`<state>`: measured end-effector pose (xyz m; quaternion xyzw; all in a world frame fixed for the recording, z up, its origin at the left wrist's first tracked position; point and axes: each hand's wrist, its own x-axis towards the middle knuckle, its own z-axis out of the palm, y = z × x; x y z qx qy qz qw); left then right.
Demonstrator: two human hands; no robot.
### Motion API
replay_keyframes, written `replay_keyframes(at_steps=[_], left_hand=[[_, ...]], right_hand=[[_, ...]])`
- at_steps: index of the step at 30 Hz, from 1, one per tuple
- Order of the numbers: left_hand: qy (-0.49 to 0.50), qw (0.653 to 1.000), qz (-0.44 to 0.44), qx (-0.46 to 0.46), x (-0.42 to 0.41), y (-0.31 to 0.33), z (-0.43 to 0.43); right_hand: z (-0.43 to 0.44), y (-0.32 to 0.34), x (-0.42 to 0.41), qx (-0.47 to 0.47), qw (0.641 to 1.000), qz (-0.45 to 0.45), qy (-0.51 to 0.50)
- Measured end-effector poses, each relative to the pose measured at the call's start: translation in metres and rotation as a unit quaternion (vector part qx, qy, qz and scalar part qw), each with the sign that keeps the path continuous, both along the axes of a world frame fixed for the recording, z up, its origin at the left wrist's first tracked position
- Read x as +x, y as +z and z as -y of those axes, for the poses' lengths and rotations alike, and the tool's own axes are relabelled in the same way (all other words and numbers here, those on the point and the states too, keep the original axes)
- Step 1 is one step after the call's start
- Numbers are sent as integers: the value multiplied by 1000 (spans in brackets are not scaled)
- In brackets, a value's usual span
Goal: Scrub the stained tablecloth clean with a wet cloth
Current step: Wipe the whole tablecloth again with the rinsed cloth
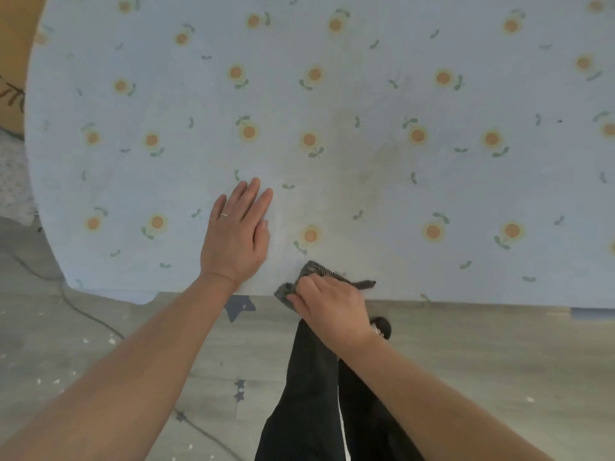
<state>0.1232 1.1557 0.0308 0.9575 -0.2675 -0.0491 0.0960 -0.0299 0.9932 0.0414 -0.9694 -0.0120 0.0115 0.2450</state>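
A pale blue tablecloth printed with orange flowers fills the upper part of the view. A faint brownish stain spreads across its middle, above and to the right of my hands. My left hand lies flat on the cloth with straight fingers and a ring on one finger. My right hand grips a dark grey cloth at the tablecloth's near edge, below the stain. Most of the grey cloth is hidden under my fingers.
The tablecloth's near edge runs across the view, with grey wood-look floor below it. My dark trouser legs stand beneath the edge. A thin cable trails over the floor at the left.
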Motion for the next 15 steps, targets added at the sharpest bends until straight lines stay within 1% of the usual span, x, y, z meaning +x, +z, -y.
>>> replay_keyframes(at_steps=[1, 2, 3, 5, 6, 8, 9, 10, 11, 12, 14, 15], left_hand=[[1, 1000, 1, -3, 1, 0, -1], [7, 1000, 3, -8, -1, -1, -1], [7, 1000, 6, -11, -1, -1, 0], [4, 1000, 9, -17, -3, -1, 1], [4, 1000, 11, -17, -2, -1, 0], [6, 1000, 11, -15, 0, -1, -1], [4, 1000, 10, -16, 0, -1, 0], [5, 1000, 8, -18, -1, 0, 0], [7, 1000, 10, -21, -1, 0, -1], [8, 1000, 11, -21, -2, 0, -2], [8, 1000, 11, -17, -2, 1, 0], [10, 1000, 11, -15, -1, 1, 0]], right_hand=[[16, -2, -1, -3, 1000, -2, 13], [38, 3, 0, -16, 1000, -12, 4], [63, 4, 2, -40, 999, -13, -31], [121, 7, 7, -74, 986, -26, -148], [143, 11, 13, -73, 974, -42, -210], [162, 14, 25, -43, 948, -54, -311], [158, 14, 30, -27, 936, -65, -344], [146, 15, 33, -21, 931, -80, -355], [127, 15, 34, -20, 936, -89, -341], [104, 15, 31, -27, 948, -94, -304], [64, 12, 17, -39, 977, -86, -193], [52, 11, 11, -41, 988, -57, -140]])
